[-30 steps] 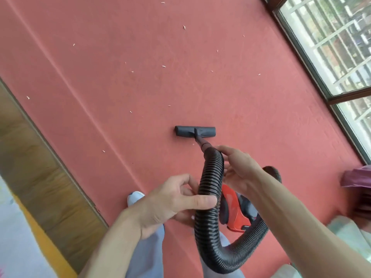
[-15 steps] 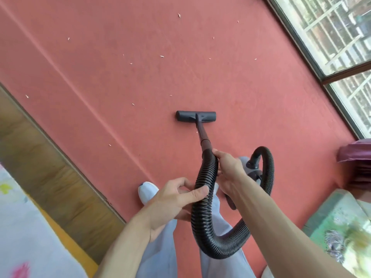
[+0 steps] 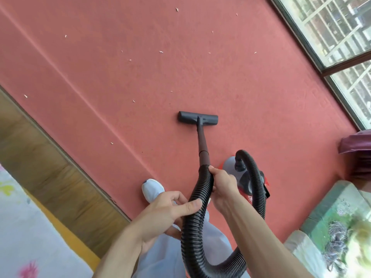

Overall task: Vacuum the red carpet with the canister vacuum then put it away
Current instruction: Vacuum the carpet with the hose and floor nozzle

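Holds the ribbed hose (image 3: 193, 227) with both hands: left hand (image 3: 170, 209) wrapped around it on the near side, thumb across the ribs, right hand (image 3: 220, 183) grasping its upper end just below the tube (image 3: 202, 145). Rests the flat nozzle (image 3: 198, 117) on the red carpet (image 3: 261, 97), far from the white shoe (image 3: 151, 189). Red vacuum (image 3: 229, 164) on the carpet just right of the right hand. Small pale scraps (image 3: 161, 51) scattered beyond the nozzle

Red carpet (image 3: 241, 81), black ribbed hose (image 3: 200, 189), red-and-grey canister (image 3: 230, 164), white shoe (image 3: 151, 189).
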A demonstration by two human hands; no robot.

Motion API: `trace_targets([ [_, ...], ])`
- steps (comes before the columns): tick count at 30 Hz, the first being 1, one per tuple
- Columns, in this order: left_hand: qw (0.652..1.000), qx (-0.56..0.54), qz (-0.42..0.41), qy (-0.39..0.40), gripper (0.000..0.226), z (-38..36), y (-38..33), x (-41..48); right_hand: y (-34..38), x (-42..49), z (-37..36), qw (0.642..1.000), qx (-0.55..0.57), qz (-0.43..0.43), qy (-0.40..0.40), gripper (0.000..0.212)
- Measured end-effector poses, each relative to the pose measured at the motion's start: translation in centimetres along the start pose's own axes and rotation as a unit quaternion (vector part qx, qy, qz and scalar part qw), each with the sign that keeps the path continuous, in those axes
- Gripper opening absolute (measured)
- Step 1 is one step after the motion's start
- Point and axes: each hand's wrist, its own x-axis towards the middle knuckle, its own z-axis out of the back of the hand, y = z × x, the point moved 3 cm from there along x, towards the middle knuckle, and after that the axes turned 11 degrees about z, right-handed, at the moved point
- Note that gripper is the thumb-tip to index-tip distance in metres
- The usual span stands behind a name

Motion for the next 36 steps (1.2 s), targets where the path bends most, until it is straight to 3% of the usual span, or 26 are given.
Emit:
trace_targets([
  [4, 1.0, -0.011, -0.015, -0.008, 0.04, 0.6, -1.3, 0.2, 0.3, 1.5, -0.8, 1.0, -0.006, 0.004, 0.0, 0.023],
  [8, 0.997, 0.029, -0.004, 0.07, 0.037, 0.2, -2.1, -0.8, -0.7, 0.3, 1.4, 0.998, 0.035, -0.04, 0.032, 0.023],
  [11, 0.996, 0.049, 0.019, 0.074, 0.042, -0.1, -1.8, -0.7, -1.7, 0.5, 2.0, 0.995, 0.079, -0.05, 0.039, 0.049],
  [14, 0.998, 0.038, 0.019, 0.037, 0.045, 0.0, -1.9, 0.3, -0.3, 1.5, 0.8, 0.996, 0.077, -0.035, 0.007, 0.037],
  [19, 0.992, -0.035, -0.046, -0.115, 0.05, -1.2, -5.0, 2.3, 5.3, 5.2, -1.4, 0.999, 0.044, 0.019, -0.013, 0.011],
  [23, 0.99, -0.022, -0.088, -0.105, 0.046, -2.3, -9.1, 2.8, 9.0, 6.8, -1.2, 0.995, 0.083, 0.045, 0.019, 0.016],
  [27, 0.993, -0.003, -0.084, -0.082, 0.056, -4.3, -11.0, 2.7, 9.6, 7.0, 1.6, 0.988, 0.146, 0.01, 0.046, 0.016],
  [32, 0.998, 0.017, -0.052, -0.044, 0.054, -6.7, -12.3, 3.2, 9.2, 7.5, 5.1, 0.983, 0.181, -0.022, 0.024, 0.027],
  [36, 0.996, 0.027, -0.051, -0.075, 0.059, -8.4, -15.4, 4.8, 12.0, 10.2, 5.1, 0.974, 0.223, -0.03, 0.017, 0.027],
])
